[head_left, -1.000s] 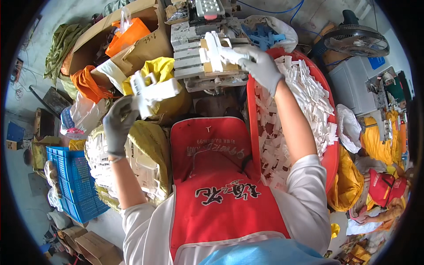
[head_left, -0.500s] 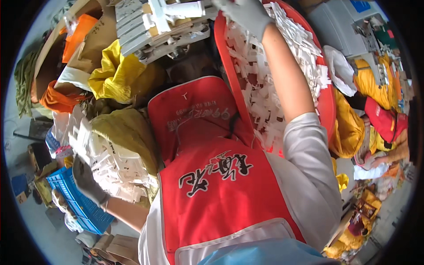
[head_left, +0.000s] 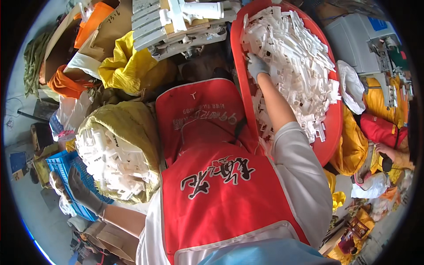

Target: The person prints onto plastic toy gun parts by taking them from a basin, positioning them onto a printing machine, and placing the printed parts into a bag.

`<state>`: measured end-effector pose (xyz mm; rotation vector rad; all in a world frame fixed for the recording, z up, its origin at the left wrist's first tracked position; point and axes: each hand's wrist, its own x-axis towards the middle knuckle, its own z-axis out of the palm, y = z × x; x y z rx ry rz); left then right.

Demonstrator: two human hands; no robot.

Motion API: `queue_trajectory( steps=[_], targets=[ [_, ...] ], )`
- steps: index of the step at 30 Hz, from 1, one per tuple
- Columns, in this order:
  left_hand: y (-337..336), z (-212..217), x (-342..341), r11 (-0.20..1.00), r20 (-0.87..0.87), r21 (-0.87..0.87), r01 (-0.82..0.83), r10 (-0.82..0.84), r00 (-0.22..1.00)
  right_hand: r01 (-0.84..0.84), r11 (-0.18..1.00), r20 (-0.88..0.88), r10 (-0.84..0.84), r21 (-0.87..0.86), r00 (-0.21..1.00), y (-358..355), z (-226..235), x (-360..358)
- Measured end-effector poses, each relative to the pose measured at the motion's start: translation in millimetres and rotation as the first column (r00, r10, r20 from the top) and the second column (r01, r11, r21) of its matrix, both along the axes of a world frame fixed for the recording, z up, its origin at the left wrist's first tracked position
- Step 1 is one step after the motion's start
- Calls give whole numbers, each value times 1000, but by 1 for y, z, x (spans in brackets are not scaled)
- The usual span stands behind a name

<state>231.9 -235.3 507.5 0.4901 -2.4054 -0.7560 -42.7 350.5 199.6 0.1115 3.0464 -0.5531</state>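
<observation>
My left hand (head_left: pixel 84 192), in a grey glove, is over the blue plastic crate (head_left: pixel 62 165), its fingers stretched out and holding nothing visible. Beside it stands a yellow-green woven sack (head_left: pixel 132 117) filled with white plastic parts (head_left: pixel 112 161). My right hand (head_left: pixel 258 66), also gloved, is inside the long red tub (head_left: pixel 329 148), near its left wall. Its fingers are curled among the heaped white plastic pieces (head_left: pixel 291 57), and what they hold, if anything, is too small to make out. A white tube-shaped plastic fitting (head_left: pixel 194 11) lies on the grey metal machine (head_left: pixel 150 28) ahead.
A yellow sack (head_left: pixel 121 66) and an open cardboard box (head_left: pixel 101 39) are at the far left. A red apron (head_left: pixel 221 190) covers my lap between sack and tub. To the right are yellow sacks (head_left: pixel 351 145) and another person's hand (head_left: pixel 388 152).
My right hand has moved from beside the machine down into the red tub. My left hand has drawn away from the sack's white parts to over the blue crate. The view has shifted slightly.
</observation>
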Motion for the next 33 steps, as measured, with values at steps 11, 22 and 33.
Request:
queue_trajectory(
  steps=[11,22,33],
  targets=[
    [171,-40,-137,656,67,350,669,-730,680,22,189,26,17,-982,1000,-9,161,100],
    [272,-86,-157,242,-39,860,449,-846,531,-378,861,-520,164,-339,839,-83,205,158],
    [260,-54,-179,309,-138,618,723,-863,487,-291,692,-422,-22,-661,906,-81,168,158]
  ],
)
